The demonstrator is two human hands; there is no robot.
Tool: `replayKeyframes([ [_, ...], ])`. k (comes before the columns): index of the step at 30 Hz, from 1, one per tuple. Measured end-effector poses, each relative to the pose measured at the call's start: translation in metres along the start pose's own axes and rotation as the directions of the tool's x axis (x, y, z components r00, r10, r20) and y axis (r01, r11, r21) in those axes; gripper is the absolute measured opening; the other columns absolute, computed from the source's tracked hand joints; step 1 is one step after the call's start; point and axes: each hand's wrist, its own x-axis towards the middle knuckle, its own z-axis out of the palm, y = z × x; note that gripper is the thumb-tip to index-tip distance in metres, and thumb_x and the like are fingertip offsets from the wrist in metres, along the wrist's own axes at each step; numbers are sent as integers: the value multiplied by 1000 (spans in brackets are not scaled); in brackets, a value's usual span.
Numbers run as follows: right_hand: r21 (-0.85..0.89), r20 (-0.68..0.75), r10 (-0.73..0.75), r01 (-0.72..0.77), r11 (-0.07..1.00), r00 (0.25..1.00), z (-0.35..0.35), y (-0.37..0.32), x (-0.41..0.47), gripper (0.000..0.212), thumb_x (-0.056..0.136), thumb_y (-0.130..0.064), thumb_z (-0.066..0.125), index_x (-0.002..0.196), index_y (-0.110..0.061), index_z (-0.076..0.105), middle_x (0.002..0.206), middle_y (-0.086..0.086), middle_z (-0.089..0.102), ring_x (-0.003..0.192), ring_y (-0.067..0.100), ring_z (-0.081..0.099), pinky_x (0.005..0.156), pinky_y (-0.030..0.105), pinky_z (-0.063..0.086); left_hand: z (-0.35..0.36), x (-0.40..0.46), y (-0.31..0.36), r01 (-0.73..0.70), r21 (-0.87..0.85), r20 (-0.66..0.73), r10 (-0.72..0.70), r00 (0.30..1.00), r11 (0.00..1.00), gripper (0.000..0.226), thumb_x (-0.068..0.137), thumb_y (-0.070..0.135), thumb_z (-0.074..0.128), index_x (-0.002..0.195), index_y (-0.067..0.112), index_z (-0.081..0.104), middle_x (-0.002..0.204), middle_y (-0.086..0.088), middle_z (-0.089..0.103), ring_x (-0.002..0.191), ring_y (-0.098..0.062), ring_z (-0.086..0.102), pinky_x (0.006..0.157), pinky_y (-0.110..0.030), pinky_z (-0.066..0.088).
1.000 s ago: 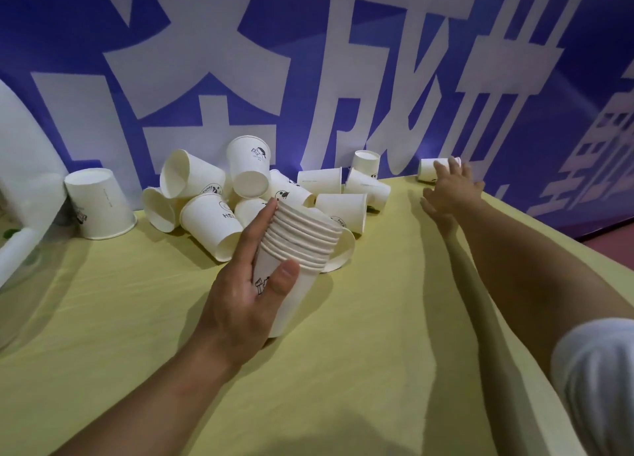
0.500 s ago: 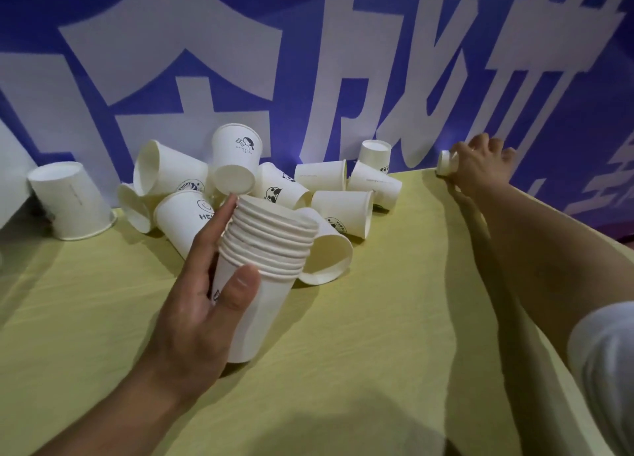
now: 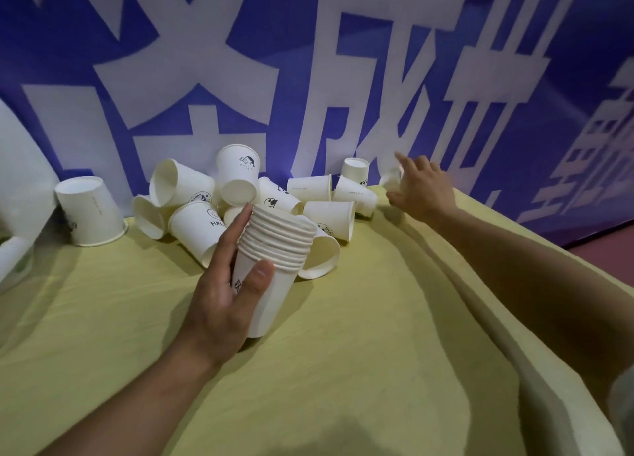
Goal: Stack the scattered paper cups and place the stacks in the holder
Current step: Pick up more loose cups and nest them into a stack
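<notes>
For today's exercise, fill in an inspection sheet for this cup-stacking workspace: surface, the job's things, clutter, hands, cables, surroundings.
Surface: table under a yellow-green cloth, creased along the right edge.
Job's things: nested stack of cups held upright above the cloth; pile of loose cups lying on their sides against the backdrop; one upside-down cup standing apart at the left; a small cup at the far right. Holder: not identifiable.
Clutter: pale blurred object at the left edge, cannot tell what.
Hands: left hand grips the stack; right hand holds the small cup.
Cables: nothing seen.
Surroundings: blue banner with large white characters behind the table.
</notes>
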Motion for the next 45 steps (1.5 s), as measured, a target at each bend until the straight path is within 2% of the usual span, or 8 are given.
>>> replayKeyframes([
  [5,336,-91,-17,46,941,996,-80,-52,-44,69,82,-45,77,141,-31,43,138,3,43,117,20,46,91,30,46,1,-7,9,-52,12,51,51,997,999,62,84,57,53,143,59,32,140,49,40,134,19,36,102,0,30],
  [11,804,-216,63,141,578,974,-143,-121,-97,60,80,-24,80,121,-22,37,120,-4,48,109,17,57,82,30,59,-1,-11,14,-56,69,65,51,997,996,58,84,63,52,134,77,27,137,51,40,132,18,39,101,-1,31],
  [20,967,-159,107,133,216,982,-124,-205,-147,55,75,-32,76,111,-41,35,110,-10,49,101,15,63,70,46,62,-3,-12,12,-65,124,15,64,998,990,59,83,69,51,133,79,22,135,51,41,127,14,46,104,-26,46],
  [24,959,-140,-4,136,249,990,-124,-199,-146,92,83,-22,70,141,-61,10,124,-21,44,101,9,65,75,31,61,-3,-10,10,-102,162,23,100,995,981,60,85,68,51,136,77,20,136,51,39,131,12,44,106,-20,42],
  [34,951,-11,0,11,310,1000,-95,-191,-159,35,99,-34,50,133,-36,57,133,-12,55,117,-5,51,85,5,43,-7,-4,1,-66,130,-190,90,978,989,60,87,66,46,138,75,18,139,45,36,126,20,41,101,-15,39],
  [38,857,-107,238,-32,515,965,-87,-177,-144,24,97,-29,60,121,-32,65,127,-4,54,117,11,50,98,29,47,-4,-6,4,-69,144,-207,98,973,987,60,87,66,46,139,73,20,139,43,39,123,18,45,96,-7,40],
  [42,598,109,146,-182,781,983,-66,-174,-143,45,85,-53,69,126,-38,59,137,0,45,126,23,41,103,38,42,-7,-2,2,2,93,-315,27,949,996,59,83,70,44,138,72,21,137,21,50,119,-11,57,96,-38,53],
  [45,486,189,98,-180,855,977,-57,-180,-147,56,78,-60,71,126,-39,51,136,1,44,120,25,47,94,44,51,-8,-2,4,20,73,-325,4,946,997,59,81,71,44,136,69,21,131,23,50,107,-3,60,89,-33,53],
])
